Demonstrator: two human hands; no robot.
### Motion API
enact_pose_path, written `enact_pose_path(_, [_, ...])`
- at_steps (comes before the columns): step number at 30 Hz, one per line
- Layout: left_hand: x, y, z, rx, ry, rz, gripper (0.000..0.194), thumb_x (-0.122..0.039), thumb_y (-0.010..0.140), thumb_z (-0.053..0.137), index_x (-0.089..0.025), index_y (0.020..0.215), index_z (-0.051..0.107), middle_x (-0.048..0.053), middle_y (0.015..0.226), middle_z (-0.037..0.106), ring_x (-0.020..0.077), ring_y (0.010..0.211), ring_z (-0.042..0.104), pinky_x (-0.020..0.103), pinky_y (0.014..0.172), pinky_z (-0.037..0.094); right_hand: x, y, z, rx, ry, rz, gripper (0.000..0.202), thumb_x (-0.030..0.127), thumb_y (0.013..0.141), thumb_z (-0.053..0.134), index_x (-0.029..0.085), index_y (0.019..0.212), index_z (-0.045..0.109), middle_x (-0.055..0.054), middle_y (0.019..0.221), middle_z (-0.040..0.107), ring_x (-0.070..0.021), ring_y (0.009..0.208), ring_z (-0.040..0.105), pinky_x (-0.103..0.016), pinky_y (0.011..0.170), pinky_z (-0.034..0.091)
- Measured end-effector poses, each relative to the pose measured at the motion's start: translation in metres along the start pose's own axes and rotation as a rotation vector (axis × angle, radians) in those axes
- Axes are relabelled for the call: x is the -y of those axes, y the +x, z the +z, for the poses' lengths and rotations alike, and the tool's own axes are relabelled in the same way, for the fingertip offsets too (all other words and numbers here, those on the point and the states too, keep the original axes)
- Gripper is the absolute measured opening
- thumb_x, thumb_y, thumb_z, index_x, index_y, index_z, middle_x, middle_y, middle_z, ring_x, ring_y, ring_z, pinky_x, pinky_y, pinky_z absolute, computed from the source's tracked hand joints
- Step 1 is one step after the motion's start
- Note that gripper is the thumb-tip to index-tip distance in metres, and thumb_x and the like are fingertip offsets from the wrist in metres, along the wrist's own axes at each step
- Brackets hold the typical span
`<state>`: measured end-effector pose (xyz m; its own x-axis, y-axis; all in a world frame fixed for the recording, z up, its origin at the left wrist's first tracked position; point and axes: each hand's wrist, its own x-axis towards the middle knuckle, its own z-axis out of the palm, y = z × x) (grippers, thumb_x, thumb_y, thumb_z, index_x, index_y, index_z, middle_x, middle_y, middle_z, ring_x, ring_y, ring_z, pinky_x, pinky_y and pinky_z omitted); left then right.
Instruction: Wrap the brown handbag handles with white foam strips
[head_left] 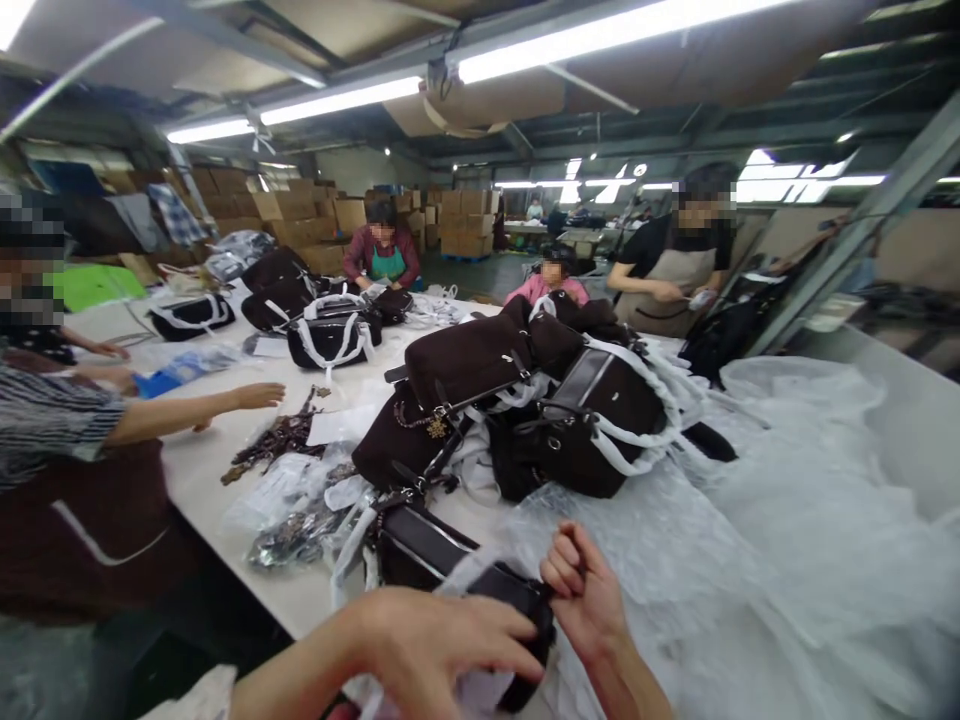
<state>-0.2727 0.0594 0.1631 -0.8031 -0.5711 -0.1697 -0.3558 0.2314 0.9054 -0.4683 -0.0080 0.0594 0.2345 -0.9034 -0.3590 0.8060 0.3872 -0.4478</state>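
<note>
L hand [442, 640] lies spread over the black bag [480, 600] at near table edge [292, 600]; R hand [585, 590] curled narrow, pinching its end. I judge risk: bag slides off edge, or its strap [349, 545] snags the plastic wrap [675, 540].

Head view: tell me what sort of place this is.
Most likely a bag factory's packing or finishing floor. Dark handbags lie heaped on a long white table, stacked cardboard boxes line the back, and aproned workers stand around it under strip lights.
</note>
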Motion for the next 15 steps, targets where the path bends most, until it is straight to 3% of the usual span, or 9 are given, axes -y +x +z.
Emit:
enact_pose_path(1, [-0.010,0.005,0.003,0.063,-0.135,0.075,0.041,-0.045,0.077,0.063,-0.020,0.110,0.066,0.011,0.119,0.061,0.0309,0.123,0.052,0.040,0.106,0.039,-0.001,0.000,0.002,0.012,-0.018,-0.004,0.040,0.035,0.056,0.092,0.015,0.076,0.064,0.014,0.050,0.035,0.0009,0.038,0.015,-0.012,0.034,0.018])
enact_pose_path(2, [-0.015,0.014,0.008,0.016,-0.235,0.080,0.031,-0.036,0.082,0.056,-0.020,0.106,0.066,0.009,0.111,0.063,0.0266,0.118,0.055,0.036,0.104,0.041,-0.001,-0.001,0.004,0.026,-0.050,-0.008,0.040,0.037,0.057,0.091,0.016,0.077,0.064,0.013,0.050,0.035,0.0008,0.038,0.015,-0.013,0.034,0.017])
enact_pose_path(3, [-0.013,0.025,0.015,-0.134,-0.284,0.027,0.021,-0.027,0.080,0.053,-0.020,0.095,0.066,0.006,0.099,0.064,0.0232,0.106,0.059,0.033,0.097,0.044,-0.001,-0.003,0.006,0.040,-0.092,-0.019,0.040,0.040,0.059,0.090,0.016,0.078,0.064,0.013,0.050,0.036,0.0007,0.038,0.016,-0.013,0.034,0.016])
enact_pose_path(5, [0.004,0.049,0.029,-0.446,-0.273,-0.154,0.010,-0.015,0.068,0.055,-0.018,0.077,0.059,0.000,0.079,0.058,0.0174,0.082,0.057,0.028,0.079,0.045,0.000,-0.007,0.008,0.061,-0.178,-0.054,0.040,0.046,0.063,0.086,0.018,0.078,0.063,0.013,0.049,0.037,0.0002,0.037,0.018,-0.014,0.035,0.016])
enact_pose_path(9, [0.054,0.079,0.051,-0.627,-0.350,-0.246,0.023,-0.009,0.059,0.061,-0.017,0.078,0.053,-0.004,0.074,0.052,0.0123,0.068,0.049,0.023,0.061,0.037,0.005,-0.016,0.003,0.078,-0.242,-0.152,0.038,0.049,0.068,0.083,0.018,0.078,0.062,0.012,0.048,0.039,0.0003,0.037,0.018,-0.015,0.036,0.017])
enact_pose_path(11, [0.069,0.081,0.057,-0.663,-0.255,-0.239,0.033,-0.006,0.059,0.061,-0.018,0.088,0.054,-0.003,0.080,0.053,0.0125,0.070,0.050,0.023,0.061,0.037,0.003,-0.021,-0.001,0.117,-0.245,-0.170,0.036,0.048,0.071,0.081,0.018,0.078,0.062,0.012,0.047,0.039,0.0002,0.037,0.016,-0.015,0.036,0.016])
enact_pose_path(13, [0.079,0.081,0.063,-0.588,-0.080,-0.179,0.037,-0.002,0.061,0.060,-0.019,0.094,0.058,-0.001,0.089,0.057,0.0150,0.082,0.054,0.025,0.072,0.040,-0.002,-0.026,-0.003,0.166,-0.246,-0.162,0.034,0.048,0.074,0.079,0.019,0.078,0.062,0.012,0.046,0.037,-0.0003,0.037,0.016,-0.015,0.037,0.015])
enact_pose_path(15, [0.087,0.082,0.068,-0.531,0.061,-0.121,0.029,-0.001,0.069,0.057,-0.020,0.090,0.062,0.002,0.096,0.060,0.0171,0.092,0.055,0.027,0.083,0.040,-0.008,-0.029,-0.002,0.190,-0.249,-0.150,0.034,0.048,0.076,0.078,0.018,0.077,0.062,0.012,0.044,0.034,-0.0005,0.037,0.017,-0.015,0.036,0.015])
